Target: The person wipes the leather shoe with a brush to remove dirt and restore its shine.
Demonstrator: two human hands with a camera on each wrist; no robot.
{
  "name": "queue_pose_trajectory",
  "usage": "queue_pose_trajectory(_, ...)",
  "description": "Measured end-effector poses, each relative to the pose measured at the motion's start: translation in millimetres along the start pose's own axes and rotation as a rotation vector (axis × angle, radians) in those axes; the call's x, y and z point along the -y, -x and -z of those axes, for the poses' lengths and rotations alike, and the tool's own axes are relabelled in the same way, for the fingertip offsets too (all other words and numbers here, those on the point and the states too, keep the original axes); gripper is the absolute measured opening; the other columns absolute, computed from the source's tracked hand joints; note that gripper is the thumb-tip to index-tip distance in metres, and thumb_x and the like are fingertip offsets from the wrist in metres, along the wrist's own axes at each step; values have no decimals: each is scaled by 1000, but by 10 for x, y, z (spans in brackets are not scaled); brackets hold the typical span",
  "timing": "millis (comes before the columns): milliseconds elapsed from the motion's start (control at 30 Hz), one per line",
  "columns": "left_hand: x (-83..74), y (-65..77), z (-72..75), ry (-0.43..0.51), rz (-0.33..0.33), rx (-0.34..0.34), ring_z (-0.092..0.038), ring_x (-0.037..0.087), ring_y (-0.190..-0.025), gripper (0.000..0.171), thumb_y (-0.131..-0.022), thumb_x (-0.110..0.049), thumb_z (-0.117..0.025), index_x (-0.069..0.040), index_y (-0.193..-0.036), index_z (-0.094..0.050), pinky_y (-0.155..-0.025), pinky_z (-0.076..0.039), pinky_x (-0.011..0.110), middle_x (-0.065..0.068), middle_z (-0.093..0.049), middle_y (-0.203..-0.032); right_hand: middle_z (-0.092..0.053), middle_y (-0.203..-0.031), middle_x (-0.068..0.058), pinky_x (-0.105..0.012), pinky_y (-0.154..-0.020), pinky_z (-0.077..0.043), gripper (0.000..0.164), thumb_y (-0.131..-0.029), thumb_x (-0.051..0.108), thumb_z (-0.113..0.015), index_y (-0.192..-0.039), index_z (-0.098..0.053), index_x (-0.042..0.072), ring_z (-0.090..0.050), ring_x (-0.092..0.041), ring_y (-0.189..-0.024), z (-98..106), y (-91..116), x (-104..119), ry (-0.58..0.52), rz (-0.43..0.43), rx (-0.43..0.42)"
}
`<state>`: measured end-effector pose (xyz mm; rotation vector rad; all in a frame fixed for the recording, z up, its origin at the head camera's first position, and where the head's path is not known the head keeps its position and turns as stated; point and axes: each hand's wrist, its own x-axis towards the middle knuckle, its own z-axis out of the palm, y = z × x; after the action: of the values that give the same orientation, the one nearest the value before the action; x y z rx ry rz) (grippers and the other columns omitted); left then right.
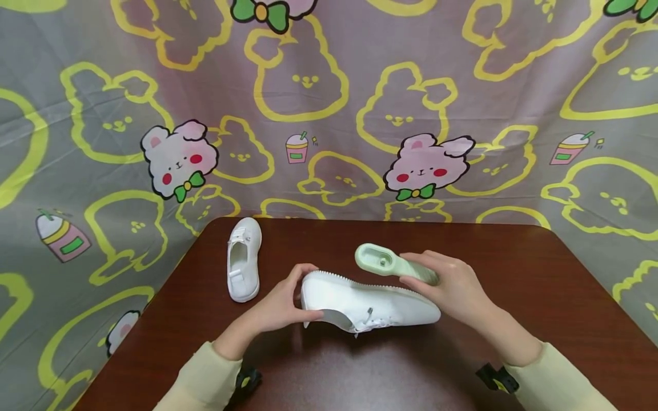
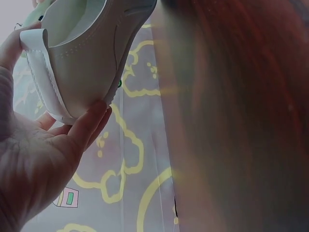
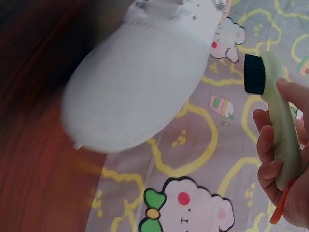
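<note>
A white lace-up shoe (image 1: pixel 339 297) is held on its side above the table, its toe to the right and its ridged sole edge facing up and away. My left hand (image 1: pixel 280 302) grips it by the heel, the thumb at the opening and the fingers around the back, as the left wrist view also shows on the heel (image 2: pixel 82 67). In my right hand (image 1: pixel 454 282) is a pale green brush (image 1: pixel 377 260), gripped by its handle. Dark bristles (image 3: pixel 254 74) show in the right wrist view, pointing toward the shoe but apart from it.
A second white shoe (image 1: pixel 244 262) stands upright on the brown table (image 1: pixel 514 274) at the left, toe toward the back edge. A curtain (image 1: pixel 329 114) with cartoon bears hangs right behind the table and along its sides.
</note>
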<state>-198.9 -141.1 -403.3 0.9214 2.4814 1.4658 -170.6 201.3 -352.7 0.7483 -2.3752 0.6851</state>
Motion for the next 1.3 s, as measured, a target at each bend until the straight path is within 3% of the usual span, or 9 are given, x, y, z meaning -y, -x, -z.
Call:
queue_pose_trajectory(467, 33, 82, 10, -170, 7, -5, -54, 19, -107, 80, -75, -36, -84, -11, -135, -38, -93, -42, 48, 3, -55, -123, -55, -79, 18, -16, -54, -31, 45, -69, 14, -87, -111, -72, 21, -43, -1, -64, 157, 294, -258, 12, 20, -58)
queue_pose_trajectory(933, 96, 100, 16, -223, 80, -5, -55, 20, -105, 76, -76, -37, -83, -13, -134, -39, -91, -43, 45, 7, -56, -121, -65, -87, 13, -18, -57, -34, 47, -68, 8, -87, -111, -72, 21, -50, -3, -69, 313, 561, -452, 24, -66, -82)
queue_pose_trajectory(1300, 212, 103, 45, -211, 123, 33, -56, 19, -103, 69, -84, -40, -75, -10, -136, -41, -86, -47, 38, 7, -57, -121, -64, -86, 13, -18, -58, -33, 49, -67, 7, -88, -111, -72, 20, -48, -3, -69, 352, 626, -513, 23, -70, -89)
